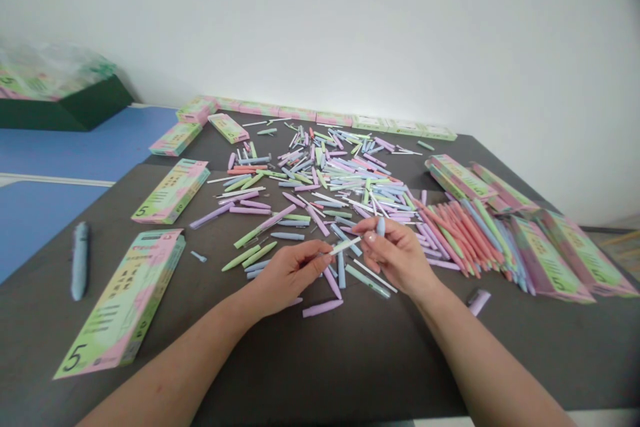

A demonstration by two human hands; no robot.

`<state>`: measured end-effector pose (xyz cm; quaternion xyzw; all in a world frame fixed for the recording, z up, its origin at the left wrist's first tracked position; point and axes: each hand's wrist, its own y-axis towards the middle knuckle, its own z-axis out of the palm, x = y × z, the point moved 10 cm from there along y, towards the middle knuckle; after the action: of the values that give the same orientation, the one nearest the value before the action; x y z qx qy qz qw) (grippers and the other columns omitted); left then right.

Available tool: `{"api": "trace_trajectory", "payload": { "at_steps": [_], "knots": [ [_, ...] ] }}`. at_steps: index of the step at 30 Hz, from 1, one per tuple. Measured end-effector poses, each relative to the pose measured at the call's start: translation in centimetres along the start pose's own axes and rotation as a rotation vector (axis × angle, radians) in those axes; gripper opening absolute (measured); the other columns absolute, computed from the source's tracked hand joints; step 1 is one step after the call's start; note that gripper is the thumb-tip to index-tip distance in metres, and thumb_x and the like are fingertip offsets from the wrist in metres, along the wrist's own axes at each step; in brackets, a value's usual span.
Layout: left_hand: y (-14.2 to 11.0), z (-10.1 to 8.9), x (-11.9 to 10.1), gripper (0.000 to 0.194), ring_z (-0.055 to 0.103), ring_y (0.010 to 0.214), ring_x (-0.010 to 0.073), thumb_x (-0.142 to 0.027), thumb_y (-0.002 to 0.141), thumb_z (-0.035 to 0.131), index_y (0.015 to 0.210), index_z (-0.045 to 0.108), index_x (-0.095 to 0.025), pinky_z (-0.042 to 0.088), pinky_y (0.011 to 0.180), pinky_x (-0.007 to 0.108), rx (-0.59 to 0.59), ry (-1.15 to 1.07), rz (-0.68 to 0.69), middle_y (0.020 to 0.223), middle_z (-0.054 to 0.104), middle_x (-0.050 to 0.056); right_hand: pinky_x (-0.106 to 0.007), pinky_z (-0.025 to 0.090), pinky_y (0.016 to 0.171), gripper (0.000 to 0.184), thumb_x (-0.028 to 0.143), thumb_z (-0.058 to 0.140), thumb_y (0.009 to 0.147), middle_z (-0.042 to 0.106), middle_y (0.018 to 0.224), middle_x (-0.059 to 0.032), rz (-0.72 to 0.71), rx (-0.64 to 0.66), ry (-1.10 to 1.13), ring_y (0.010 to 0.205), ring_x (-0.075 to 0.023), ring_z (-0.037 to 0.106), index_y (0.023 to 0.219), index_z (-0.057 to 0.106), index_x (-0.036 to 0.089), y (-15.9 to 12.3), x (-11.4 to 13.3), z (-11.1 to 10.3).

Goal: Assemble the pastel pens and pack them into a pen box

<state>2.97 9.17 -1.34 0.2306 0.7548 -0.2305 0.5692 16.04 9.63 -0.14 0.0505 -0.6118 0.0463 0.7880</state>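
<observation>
Pink-and-green cardboard pen boxes (pixel 173 191) surround a loose heap of pastel pen parts (pixel 330 180) on the tabletop (pixel 320 373); we cannot see inside the boxes; a dark green bin (pixel 65 107) off to the left holds more boxes under clear plastic; our left hand (pixel 290 273) pinches a white refill (pixel 345 245) between its fingers (pixel 320 255); our right hand (pixel 395 257) closes its fingers (pixel 370 237) around a pale blue pen barrel (pixel 381 227), just beside the refill's tip.

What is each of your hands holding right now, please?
Left hand: closed, holding a white pen refill.
Right hand: closed, holding a pale blue pen.
</observation>
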Motion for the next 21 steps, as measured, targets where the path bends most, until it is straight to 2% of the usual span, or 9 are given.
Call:
{"api": "trace_trajectory", "payload": {
  "at_steps": [3, 5, 9, 11, 14, 17, 21],
  "knots": [
    [-0.1, 0.1, -0.3, 0.026, 0.034, 0.055, 0.0082, -0.039, 0.088, 0.050, 0.089, 0.061, -0.015, 0.029, 0.048, 0.020, 0.025, -0.044, 0.024, 0.061, 0.039, -0.005, -0.018, 0.020, 0.031, 0.022, 0.034, 0.070, 0.077, 0.060, 0.060, 0.0006, 0.002, -0.016, -0.119, 0.034, -0.0028, 0.037, 0.088, 0.069, 0.015, -0.1, -0.4, -0.1],
    [-0.2, 0.7, -0.2, 0.025, 0.035, 0.055, 0.0080, -0.035, 0.090, 0.047, 0.099, 0.061, -0.016, 0.030, 0.049, 0.020, 0.095, -0.144, 0.012, 0.063, 0.041, -0.005, -0.018, 0.019, 0.031, 0.021, 0.034, 0.070, 0.077, 0.064, 0.065, -0.0010, 0.005, -0.036, -0.089, 0.033, -0.0016, 0.035, 0.088, 0.069, 0.015, 0.0, -0.5, -0.4],
    [-0.5, 2.3, 0.0, 0.032, 0.043, 0.055, 0.0079, -0.024, 0.091, 0.044, 0.120, 0.053, -0.014, 0.038, 0.050, 0.021, 0.246, -0.493, -0.032, 0.075, 0.052, 0.001, -0.016, 0.021, 0.030, 0.020, 0.034, 0.069, 0.078, 0.063, 0.062, 0.0002, 0.037, -0.072, 0.057, 0.033, -0.0004, 0.027, 0.082, 0.066, 0.015, 0.4, -1.1, -0.9],
    [-0.5, 3.1, 0.1, 0.035, 0.048, 0.056, 0.0081, -0.023, 0.089, 0.050, 0.123, 0.052, -0.014, 0.044, 0.052, 0.021, 0.297, -0.675, -0.053, 0.081, 0.056, 0.004, -0.014, 0.022, 0.029, 0.020, 0.035, 0.070, 0.077, 0.061, 0.061, 0.0010, 0.068, -0.080, 0.103, 0.034, -0.0004, 0.024, 0.080, 0.064, 0.016, 0.6, -1.4, -0.8],
    [-0.7, 4.5, 0.3, 0.036, 0.054, 0.055, 0.0086, -0.024, 0.087, 0.055, 0.122, 0.051, -0.014, 0.050, 0.054, 0.023, 0.372, -0.868, -0.117, 0.079, 0.058, 0.004, -0.012, 0.021, 0.029, 0.022, 0.035, 0.071, 0.076, 0.060, 0.059, 0.0019, 0.121, -0.079, 0.146, 0.035, -0.0002, 0.023, 0.077, 0.060, 0.016, 0.7, -2.1, -0.6],
    [-0.8, 5.1, 0.2, 0.033, 0.063, 0.060, 0.0126, -0.023, 0.086, 0.058, 0.118, 0.052, -0.015, 0.053, 0.056, 0.024, 0.393, -0.977, -0.145, 0.079, 0.061, 0.004, -0.011, 0.021, 0.029, 0.023, 0.035, 0.071, 0.075, 0.057, 0.059, 0.0027, 0.157, -0.076, 0.171, 0.035, 0.0000, 0.024, 0.077, 0.059, 0.016, 0.7, -2.6, -0.4],
    [-0.6, 5.1, 0.0, 0.028, 0.068, 0.064, 0.0159, -0.019, 0.088, 0.054, 0.115, 0.051, -0.015, 0.054, 0.056, 0.023, 0.360, -1.058, -0.143, 0.079, 0.063, 0.005, -0.010, 0.023, 0.029, 0.023, 0.036, 0.070, 0.076, 0.054, 0.059, 0.0037, 0.176, -0.077, 0.196, 0.036, 0.0002, 0.025, 0.075, 0.059, 0.016, 0.6, -2.8, -0.2]
  ]
}}
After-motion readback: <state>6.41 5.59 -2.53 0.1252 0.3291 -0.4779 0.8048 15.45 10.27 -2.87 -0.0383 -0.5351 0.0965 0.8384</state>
